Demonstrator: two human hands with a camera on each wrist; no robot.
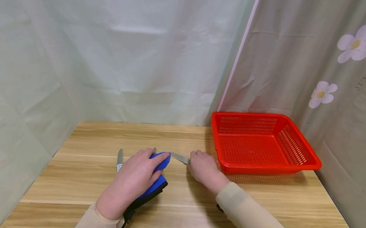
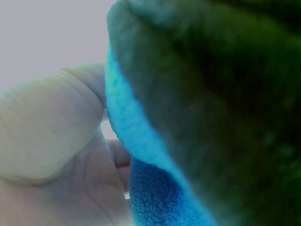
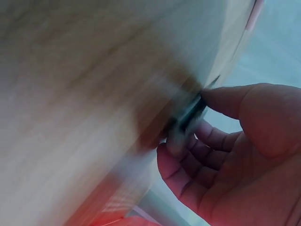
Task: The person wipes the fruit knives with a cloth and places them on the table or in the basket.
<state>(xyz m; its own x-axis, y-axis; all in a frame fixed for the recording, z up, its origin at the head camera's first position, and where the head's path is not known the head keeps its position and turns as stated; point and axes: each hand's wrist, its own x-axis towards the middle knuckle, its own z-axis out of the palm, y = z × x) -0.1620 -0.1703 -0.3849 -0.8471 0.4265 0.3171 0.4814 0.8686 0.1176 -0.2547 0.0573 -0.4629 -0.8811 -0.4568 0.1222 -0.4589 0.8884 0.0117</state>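
My left hand (image 1: 137, 174) grips a folded blue cloth (image 1: 156, 186) over the middle-left of the table; its terry-like blue surface (image 2: 155, 193) fills part of the left wrist view, much of it in dark shadow. Just beyond the cloth, a small grey tip (image 1: 154, 150) pokes out, the rest hidden. A knife blade (image 1: 120, 157) lies left of that hand, its lower end covered. My right hand (image 1: 204, 168) pinches a second knife (image 1: 180, 158) by its dark handle (image 3: 190, 115), close to the tabletop, with the blade pointing left toward the cloth.
A red plastic basket (image 1: 265, 168) with slotted sides stands at the back right, just beyond my right hand. The wooden table (image 1: 92, 194) meets pale curtains (image 1: 143, 49) at the back and sides. A small black piece (image 1: 219, 208) shows beside the right sleeve.
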